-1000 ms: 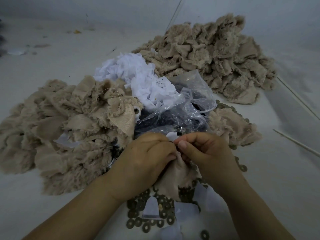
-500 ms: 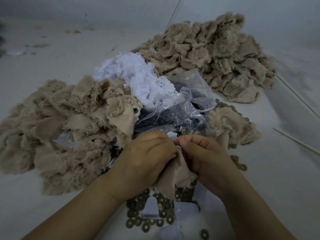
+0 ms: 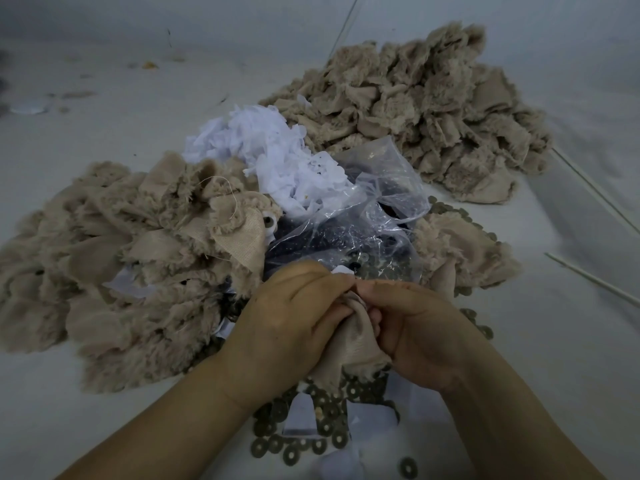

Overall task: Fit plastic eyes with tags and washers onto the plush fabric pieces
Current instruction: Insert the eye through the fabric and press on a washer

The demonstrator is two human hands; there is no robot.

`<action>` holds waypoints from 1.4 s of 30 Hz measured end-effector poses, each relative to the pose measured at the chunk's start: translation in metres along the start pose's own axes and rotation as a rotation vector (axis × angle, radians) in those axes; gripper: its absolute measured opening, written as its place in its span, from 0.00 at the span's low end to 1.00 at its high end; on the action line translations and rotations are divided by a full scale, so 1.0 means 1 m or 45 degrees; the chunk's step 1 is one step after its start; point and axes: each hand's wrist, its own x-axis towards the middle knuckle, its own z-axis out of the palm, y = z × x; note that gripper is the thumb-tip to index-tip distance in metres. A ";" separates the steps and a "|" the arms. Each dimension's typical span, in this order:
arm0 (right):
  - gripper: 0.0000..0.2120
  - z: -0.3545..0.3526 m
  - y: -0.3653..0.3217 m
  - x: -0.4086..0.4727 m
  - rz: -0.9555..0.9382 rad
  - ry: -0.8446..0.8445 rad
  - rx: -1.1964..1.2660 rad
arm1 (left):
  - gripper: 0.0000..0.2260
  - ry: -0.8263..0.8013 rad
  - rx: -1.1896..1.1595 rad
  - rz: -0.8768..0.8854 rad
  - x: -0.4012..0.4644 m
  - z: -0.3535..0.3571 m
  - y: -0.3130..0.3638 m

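Across the pale work surface [image 3: 571, 341] your stock is sorted by kind, probably so each part is one reach away. Far right lies the biggest heap of tan plush pieces [image 3: 415, 105]; at near left a second plush heap [image 3: 121, 271] shows an eye post with a washer at its right edge, so it looks like your finished pile. Between them sits a mound of white tags [image 3: 273, 161], and just nearer a clear plastic bag [image 3: 367, 216] of dark plastic eyes, its mouth slumped toward you. Bronze ring washers [image 3: 318, 441] are scattered on the near side, right under your wrists.

Smallest is the one plush piece [image 3: 349, 351] you are working, bunched between both hands with its smooth backing out, likely so a post pushed through can take tag and washer from the back. Your left hand [image 3: 291, 323] curls over the fabric's left side, fingers closed on it; your right hand [image 3: 415, 334] pinches its top edge, thumb pressed to fingertips. Whether an eye is inside that pinch you cannot tell
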 end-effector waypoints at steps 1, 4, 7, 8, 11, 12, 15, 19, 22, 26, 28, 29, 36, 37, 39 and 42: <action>0.04 0.000 0.001 0.001 -0.007 -0.002 0.004 | 0.10 0.005 0.007 -0.011 -0.001 0.001 0.000; 0.10 0.002 0.007 0.002 -0.079 0.040 -0.019 | 0.09 0.003 0.065 -0.011 -0.003 0.003 0.000; 0.19 0.005 0.017 0.002 -0.288 0.225 -0.141 | 0.10 0.002 0.163 -0.005 -0.001 0.003 0.000; 0.17 0.007 0.020 0.001 -0.405 0.297 -0.252 | 0.10 0.002 0.184 -0.009 0.000 0.003 0.000; 0.06 0.007 0.024 -0.001 -0.796 0.438 -0.721 | 0.11 -0.035 0.192 -0.016 0.002 0.002 0.000; 0.03 0.006 0.025 -0.001 -0.903 0.458 -0.890 | 0.12 -0.055 0.192 -0.021 0.002 0.001 0.000; 0.07 0.002 0.027 0.002 -1.180 0.522 -1.366 | 0.13 -0.121 0.199 -0.031 0.003 0.000 -0.002; 0.13 0.003 0.027 0.003 -1.324 0.592 -1.515 | 0.20 -0.155 0.168 -0.046 0.004 0.001 0.000; 0.12 0.004 0.027 0.002 -1.323 0.632 -1.513 | 0.15 -0.140 0.170 -0.005 0.005 0.001 -0.001; 0.13 0.004 0.026 0.003 -1.376 0.663 -1.623 | 0.12 -0.138 0.152 0.025 0.005 0.005 -0.002; 0.13 0.004 0.027 0.004 -1.409 0.667 -1.644 | 0.14 -0.125 0.117 0.018 0.003 0.006 -0.002; 0.12 0.004 0.027 0.004 -1.438 0.666 -1.647 | 0.14 -0.116 0.099 0.016 0.003 0.007 -0.002; 0.13 0.001 0.026 0.008 -1.517 0.621 -1.666 | 0.12 -0.092 0.098 0.050 0.004 0.008 -0.003; 0.13 0.001 0.026 0.009 -1.526 0.623 -1.663 | 0.12 -0.091 0.091 0.049 0.004 0.009 -0.003; 0.12 0.001 0.027 0.009 -1.544 0.626 -1.652 | 0.13 -0.078 0.058 0.042 0.006 0.008 -0.002; 0.13 -0.001 0.027 0.010 -1.539 0.630 -1.641 | 0.15 -0.069 0.026 0.053 0.007 0.008 -0.005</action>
